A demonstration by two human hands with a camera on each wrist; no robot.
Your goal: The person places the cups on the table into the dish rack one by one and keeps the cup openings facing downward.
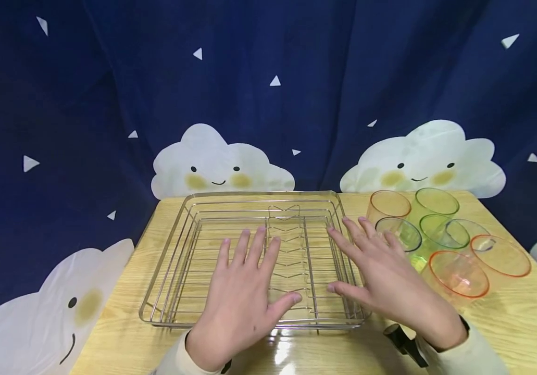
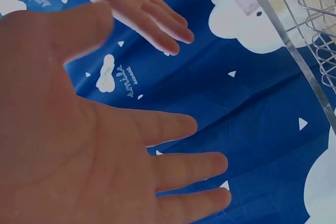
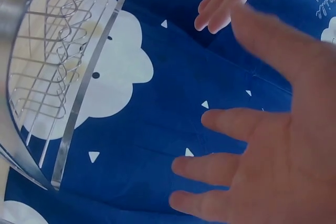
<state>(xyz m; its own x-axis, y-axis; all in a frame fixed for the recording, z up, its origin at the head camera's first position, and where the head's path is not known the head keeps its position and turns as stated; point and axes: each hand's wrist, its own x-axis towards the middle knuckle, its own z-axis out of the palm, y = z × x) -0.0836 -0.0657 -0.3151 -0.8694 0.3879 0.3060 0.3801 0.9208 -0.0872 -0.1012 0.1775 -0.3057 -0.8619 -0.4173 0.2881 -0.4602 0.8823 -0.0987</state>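
Left hand (image 2: 94,156) and, probably, wire rack (image 2: 284,38).

The head camera looks from up high, on the near side of the wire rack (image 1: 259,193). It faces forward and down, far enough back to see the whole rack. The left wrist camera is very close to the left hand (image 2: 105,156) and sees its palm, with a bit of the rack at the picture's edge. The right wrist camera is very close to the right hand (image 3: 283,156), tipped sideways too. All three views share both hands, part of the rack and the blue cloth (image 1: 249,52) past it.
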